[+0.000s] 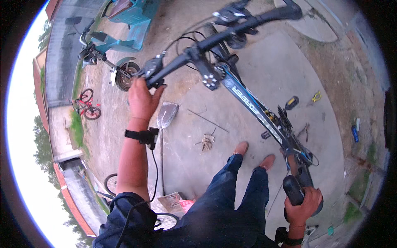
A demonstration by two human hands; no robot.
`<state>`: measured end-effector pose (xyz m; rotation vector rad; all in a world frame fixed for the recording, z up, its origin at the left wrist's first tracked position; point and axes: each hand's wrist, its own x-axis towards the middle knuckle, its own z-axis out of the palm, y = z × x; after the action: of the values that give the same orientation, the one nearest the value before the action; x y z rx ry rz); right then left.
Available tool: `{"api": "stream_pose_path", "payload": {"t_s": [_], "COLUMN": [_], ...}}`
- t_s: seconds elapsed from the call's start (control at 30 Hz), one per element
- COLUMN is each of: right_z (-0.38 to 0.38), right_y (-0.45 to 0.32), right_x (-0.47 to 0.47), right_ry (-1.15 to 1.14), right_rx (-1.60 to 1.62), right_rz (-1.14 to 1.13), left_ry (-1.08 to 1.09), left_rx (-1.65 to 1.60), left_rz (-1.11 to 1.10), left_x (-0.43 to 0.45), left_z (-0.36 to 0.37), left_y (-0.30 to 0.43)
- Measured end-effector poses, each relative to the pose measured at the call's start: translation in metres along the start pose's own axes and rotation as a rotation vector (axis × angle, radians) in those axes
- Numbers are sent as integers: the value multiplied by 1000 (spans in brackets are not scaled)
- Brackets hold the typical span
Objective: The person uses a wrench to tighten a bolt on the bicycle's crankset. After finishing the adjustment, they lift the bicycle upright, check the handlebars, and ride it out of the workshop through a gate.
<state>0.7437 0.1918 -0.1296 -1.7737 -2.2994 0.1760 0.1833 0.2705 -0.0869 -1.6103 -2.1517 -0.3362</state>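
Observation:
A mountain bicycle with a black, white and blue frame point(252, 108) stands on its wheels along my right side, the frame bearing writing. My left hand point(143, 99) is closed around the left end of its black handlebar point(173, 65), beside the brake lever. Low on the right, my right hand point(302, 203) grips the rear of the black saddle point(293, 189), its fingers over the edge. The handlebar stem point(206, 73) and cables are in plain sight. A pedal point(292, 102) sticks out on the far side. The saddle and frame partly hide the rear wheel.
On the concrete to the left lies a long-handled shovel point(167, 114). A thin metal rod point(208, 120) and a crumpled rag point(207, 143) are ahead of my feet. Yellow-handled pliers point(316, 96) rest beyond the bicycle. A teal electric vehicle point(130, 31) and a red bicycle point(90, 107) stand farther off.

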Motion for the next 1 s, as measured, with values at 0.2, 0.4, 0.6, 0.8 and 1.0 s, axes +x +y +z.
{"api": "stream_pose_path", "payload": {"t_s": [0.2,0.4,0.6,0.8,1.0], "right_z": [-6,-1,-6,-6,-7], "right_y": [11,19,9,7,4], "right_x": [5,-2,4,8,1], "right_ry": [-17,-30,-23,-6,-84], "right_rx": [-32,-74,-40,-56,-59], "right_rz": [-49,-8,-3,-47,16], "left_ry": [2,2,35,28,98], "left_rx": [-31,-91,-112,-94,-34], "left_rz": [-24,-43,-29,-44,-78], "left_x": [-1,7,8,8,4], "left_z": [-1,-3,-3,-1,8], "left_y": [8,10,6,5,-1]}}
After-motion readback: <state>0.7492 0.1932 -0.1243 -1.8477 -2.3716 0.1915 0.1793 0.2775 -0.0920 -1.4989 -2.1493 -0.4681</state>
